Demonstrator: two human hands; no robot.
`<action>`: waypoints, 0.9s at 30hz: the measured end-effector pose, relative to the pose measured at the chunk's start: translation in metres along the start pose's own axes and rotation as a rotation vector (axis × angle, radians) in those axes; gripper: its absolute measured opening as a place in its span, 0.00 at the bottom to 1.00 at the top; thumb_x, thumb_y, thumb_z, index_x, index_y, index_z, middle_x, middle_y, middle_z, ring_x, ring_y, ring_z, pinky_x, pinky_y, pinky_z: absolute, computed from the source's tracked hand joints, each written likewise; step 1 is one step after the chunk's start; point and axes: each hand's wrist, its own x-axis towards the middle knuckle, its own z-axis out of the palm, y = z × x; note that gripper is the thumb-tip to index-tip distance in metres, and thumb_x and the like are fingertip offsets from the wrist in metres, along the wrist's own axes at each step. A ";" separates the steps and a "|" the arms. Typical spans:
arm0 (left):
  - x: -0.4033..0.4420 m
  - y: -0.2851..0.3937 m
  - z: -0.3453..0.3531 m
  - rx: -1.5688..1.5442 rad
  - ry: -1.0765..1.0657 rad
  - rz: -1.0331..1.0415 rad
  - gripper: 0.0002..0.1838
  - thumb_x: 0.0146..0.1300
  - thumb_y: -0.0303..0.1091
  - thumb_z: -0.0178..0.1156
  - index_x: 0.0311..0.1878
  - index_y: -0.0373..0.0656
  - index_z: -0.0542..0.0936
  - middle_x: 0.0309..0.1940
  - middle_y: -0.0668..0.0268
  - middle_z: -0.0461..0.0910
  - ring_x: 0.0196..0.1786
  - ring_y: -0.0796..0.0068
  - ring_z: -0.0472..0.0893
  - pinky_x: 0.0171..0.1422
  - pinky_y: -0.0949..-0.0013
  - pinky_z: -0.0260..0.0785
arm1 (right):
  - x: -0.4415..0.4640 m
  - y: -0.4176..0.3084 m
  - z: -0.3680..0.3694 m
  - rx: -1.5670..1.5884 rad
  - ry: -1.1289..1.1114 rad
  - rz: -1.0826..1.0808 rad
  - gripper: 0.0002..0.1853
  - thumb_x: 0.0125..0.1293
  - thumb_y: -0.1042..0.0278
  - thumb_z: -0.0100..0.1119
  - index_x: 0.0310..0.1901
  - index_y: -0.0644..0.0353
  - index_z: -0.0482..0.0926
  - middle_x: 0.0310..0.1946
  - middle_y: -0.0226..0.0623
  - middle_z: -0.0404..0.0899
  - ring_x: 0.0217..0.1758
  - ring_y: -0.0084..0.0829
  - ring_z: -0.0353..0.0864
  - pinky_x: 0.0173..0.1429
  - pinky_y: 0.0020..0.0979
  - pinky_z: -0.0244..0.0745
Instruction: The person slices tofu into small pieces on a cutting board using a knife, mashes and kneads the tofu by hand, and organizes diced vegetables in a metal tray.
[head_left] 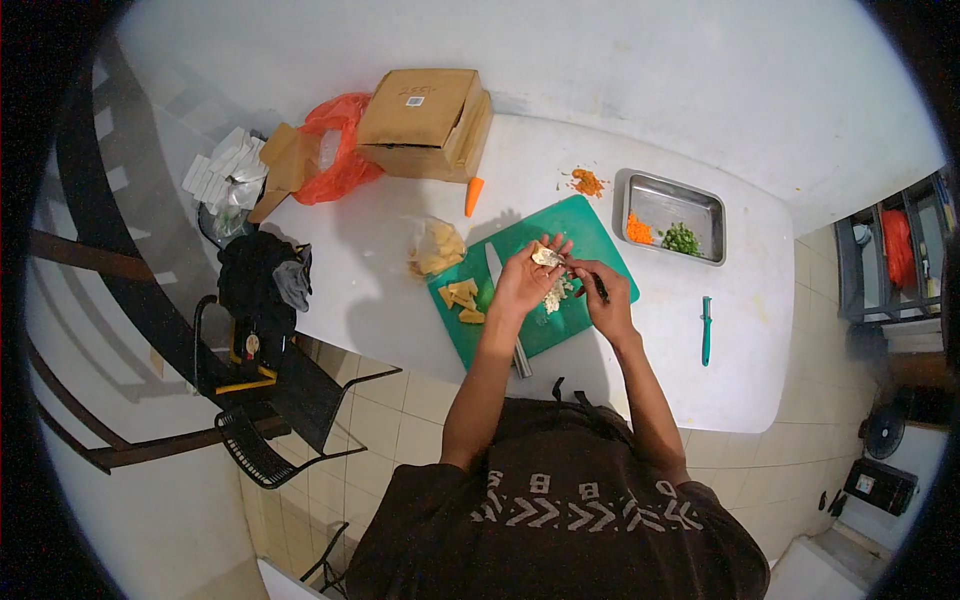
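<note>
My left hand (516,285) is palm up above the green cutting board (578,340), with a pale, dark-edged food piece (546,256) held in its fingers. My right hand (610,310) grips a slim utensil with a dark handle (600,287); its tip reaches toward the pale piece, and its exact kind is unclear. Below the hands lies a heap of pale chopped bits (554,296). A large knife (522,358) rests on the board, partly hidden by my left forearm. Yellowish chunks (460,294) sit at the board's left side, beside a clear bag of similar chunks (437,247).
At the right, a metal tray (675,182) contains orange and green chopped bits. A green peeler (707,332) lies nearer me. Orange peelings (587,182), a carrot piece (474,197), cardboard boxes (420,115) and a red plastic bag (345,150) are along the back.
</note>
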 end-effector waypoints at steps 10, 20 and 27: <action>0.000 0.012 -0.003 -0.003 -0.069 -0.104 0.11 0.79 0.34 0.46 0.50 0.39 0.76 0.62 0.56 0.77 0.69 0.51 0.73 0.74 0.49 0.68 | 0.024 -0.021 -0.038 -0.284 -0.320 -0.322 0.13 0.64 0.83 0.61 0.49 0.62 0.83 0.43 0.45 0.85 0.42 0.46 0.86 0.46 0.37 0.81; 0.002 0.012 -0.001 0.023 -0.064 -0.083 0.10 0.77 0.33 0.48 0.48 0.39 0.77 0.61 0.54 0.77 0.69 0.51 0.73 0.75 0.48 0.68 | 0.023 -0.027 -0.032 -0.235 -0.338 -0.294 0.11 0.67 0.81 0.59 0.49 0.62 0.83 0.40 0.44 0.85 0.34 0.38 0.85 0.40 0.34 0.80; 0.001 0.016 -0.001 0.037 -0.129 -0.095 0.10 0.77 0.33 0.48 0.49 0.39 0.77 0.61 0.54 0.77 0.68 0.51 0.74 0.75 0.47 0.68 | 0.024 -0.014 -0.030 -0.236 -0.283 -0.294 0.10 0.71 0.79 0.57 0.51 0.61 0.84 0.39 0.41 0.85 0.32 0.33 0.83 0.37 0.32 0.79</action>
